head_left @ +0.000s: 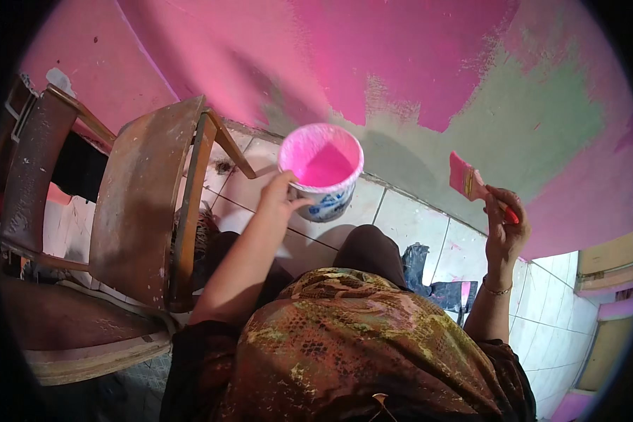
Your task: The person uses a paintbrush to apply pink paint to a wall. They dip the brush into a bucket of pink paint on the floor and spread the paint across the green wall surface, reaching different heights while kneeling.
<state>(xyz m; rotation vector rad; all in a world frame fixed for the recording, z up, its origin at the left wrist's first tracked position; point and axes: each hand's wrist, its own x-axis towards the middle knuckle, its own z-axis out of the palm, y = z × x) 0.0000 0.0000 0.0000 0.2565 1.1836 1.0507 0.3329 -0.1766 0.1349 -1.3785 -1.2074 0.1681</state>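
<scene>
My left hand (283, 195) grips the rim of a white paint bucket (333, 204), thumb and fingers pinching its near left edge. Bright pink paint (323, 165) fills part of the bucket, and paint coats its inner wall. Off to the right, my right hand (505, 228) is closed around the red handle of a paintbrush (464, 176). Its bristles are covered in pink and point up and left, apart from both bucket and wall. The wall (401, 63) ahead carries fresh dark pink strokes beside a grey-green patch and paler pink areas.
A wooden chair (144, 197) with paint specks stands close at my left, with another dark-backed chair (39, 169) beyond it. Dark cloth pieces (436, 288) lie on the white tiled floor (408, 228) by my knee. Wooden furniture (608, 267) stands at the far right.
</scene>
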